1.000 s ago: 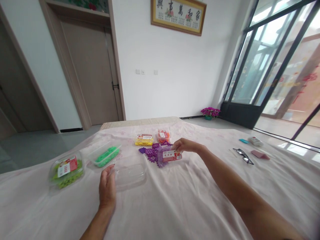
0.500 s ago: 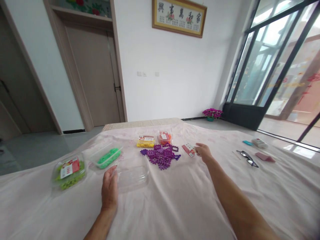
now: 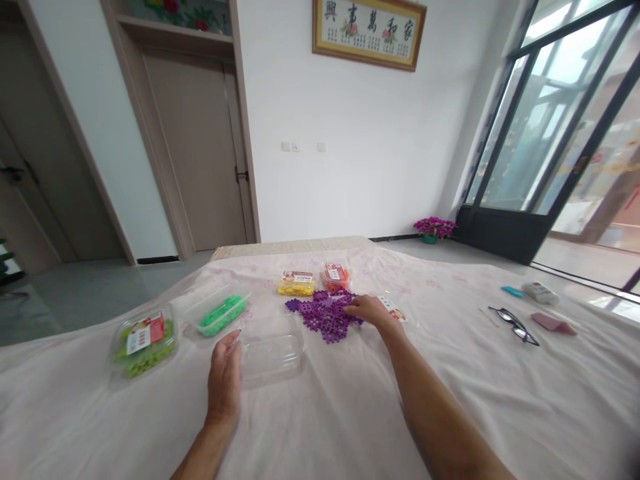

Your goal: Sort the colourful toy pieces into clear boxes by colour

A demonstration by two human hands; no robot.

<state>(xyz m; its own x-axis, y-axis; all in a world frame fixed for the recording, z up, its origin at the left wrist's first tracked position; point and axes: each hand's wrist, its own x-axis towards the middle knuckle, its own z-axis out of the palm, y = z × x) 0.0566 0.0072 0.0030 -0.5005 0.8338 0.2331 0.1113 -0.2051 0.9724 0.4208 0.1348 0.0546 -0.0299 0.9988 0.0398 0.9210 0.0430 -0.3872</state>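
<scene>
A pile of purple interlocking pieces [image 3: 323, 315] lies on the pink cloth-covered table [image 3: 350, 413]. My right hand [image 3: 369, 310] reaches onto the pile's right edge, fingers bent over the pieces. Just right of it lies a clear lid with a red label [image 3: 393, 309]. My left hand [image 3: 225, 380] rests flat and open against the left side of an empty clear plastic box [image 3: 273, 350].
A box of light-green pieces [image 3: 144, 340], an open box of green pieces [image 3: 219, 312], a yellow box [image 3: 296, 283] and an orange box [image 3: 335, 275] stand around. Glasses [image 3: 515, 325], a small packet [image 3: 539, 291] and a dark red item [image 3: 553, 324] lie at right.
My right hand tipped the purple box so the pieces spilled out, set its labelled lid down at the right, then moved back left onto the purple pile. My left hand stayed by the clear box.
</scene>
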